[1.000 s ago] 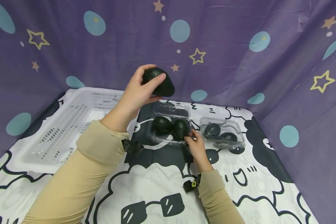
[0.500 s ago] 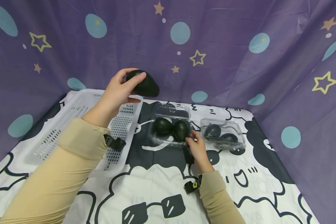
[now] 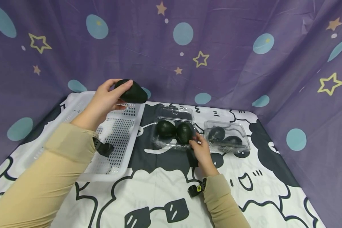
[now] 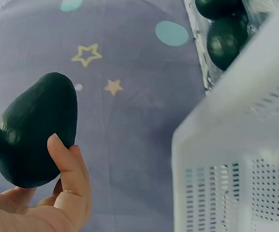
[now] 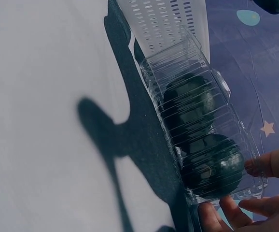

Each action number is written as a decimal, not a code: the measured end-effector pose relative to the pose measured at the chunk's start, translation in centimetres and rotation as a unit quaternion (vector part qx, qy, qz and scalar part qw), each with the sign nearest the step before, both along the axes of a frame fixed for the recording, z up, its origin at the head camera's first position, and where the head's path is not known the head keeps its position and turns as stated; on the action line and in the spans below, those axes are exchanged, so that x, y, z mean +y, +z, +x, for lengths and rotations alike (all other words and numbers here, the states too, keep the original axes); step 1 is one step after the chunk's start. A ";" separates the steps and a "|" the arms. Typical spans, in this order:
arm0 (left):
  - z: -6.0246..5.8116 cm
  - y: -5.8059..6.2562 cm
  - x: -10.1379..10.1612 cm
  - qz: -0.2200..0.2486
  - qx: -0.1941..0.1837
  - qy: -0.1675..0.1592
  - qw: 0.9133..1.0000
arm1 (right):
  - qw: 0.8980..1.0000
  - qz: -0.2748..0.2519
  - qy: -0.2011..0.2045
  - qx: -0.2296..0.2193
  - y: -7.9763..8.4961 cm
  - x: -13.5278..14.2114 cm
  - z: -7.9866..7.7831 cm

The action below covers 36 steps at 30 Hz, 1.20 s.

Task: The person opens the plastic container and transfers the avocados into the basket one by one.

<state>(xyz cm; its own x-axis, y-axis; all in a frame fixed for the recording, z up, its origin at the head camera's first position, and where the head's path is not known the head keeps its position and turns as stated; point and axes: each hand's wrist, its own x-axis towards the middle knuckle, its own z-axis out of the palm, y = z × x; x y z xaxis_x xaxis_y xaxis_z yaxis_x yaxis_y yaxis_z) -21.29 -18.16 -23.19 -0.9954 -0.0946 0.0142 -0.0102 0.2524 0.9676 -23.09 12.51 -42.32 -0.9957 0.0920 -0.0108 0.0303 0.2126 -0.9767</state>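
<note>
Further left and a bit lower than a second ago: that's the left-hand grip [image 3: 105, 98], clamped on an avocado [image 3: 133, 92] with fingers round its fat end. So that one's now nearer the white basket [image 3: 119, 131] than the open clear box [image 3: 175, 112], held up by the basket's far edge, not set down yet. Right-hand grip [image 3: 200, 149] hasn't budged, fingers at the box's side, can't tell if they're pinching. Two more avocados [image 3: 184, 133] sit in there.
</note>
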 end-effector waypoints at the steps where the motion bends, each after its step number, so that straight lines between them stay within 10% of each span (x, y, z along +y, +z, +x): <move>1: -0.1 -0.2 -0.2 0.003 -0.003 0.001 1.000 | 1.000 0.000 0.000 0.000 0.0 0.0 0.0; 36: -2.0 -8.3 -6.5 0.000 -0.126 -0.021 0.992 | 1.000 -0.011 0.000 0.009 0.1 0.1 -0.2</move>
